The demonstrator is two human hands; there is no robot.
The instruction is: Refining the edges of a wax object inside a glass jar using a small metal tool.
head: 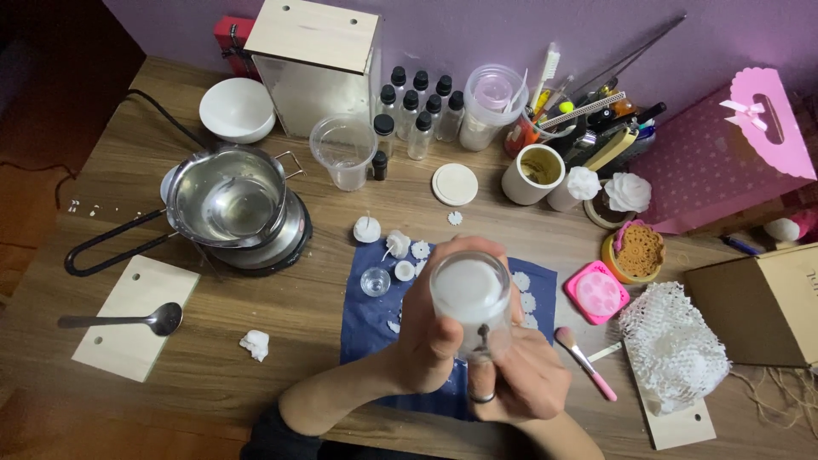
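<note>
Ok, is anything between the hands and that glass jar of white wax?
Nothing visible. The left hand wraps the glass jar directly, and the right hand supports it from below, above the blue cloth.

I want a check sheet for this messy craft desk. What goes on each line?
Surface: brown wooden table, dark blue cloth in the middle.
Job's things: clear glass jar of white wax, held up over the cloth.
Clutter: steel melting pot, metal spoon, small dark-capped bottles, pink brush.
Grippers: left hand wraps the jar; right hand, wearing a ring, supports it below.
Cables: black cord behind the pot.
Surroundings: purple wall.
</note>
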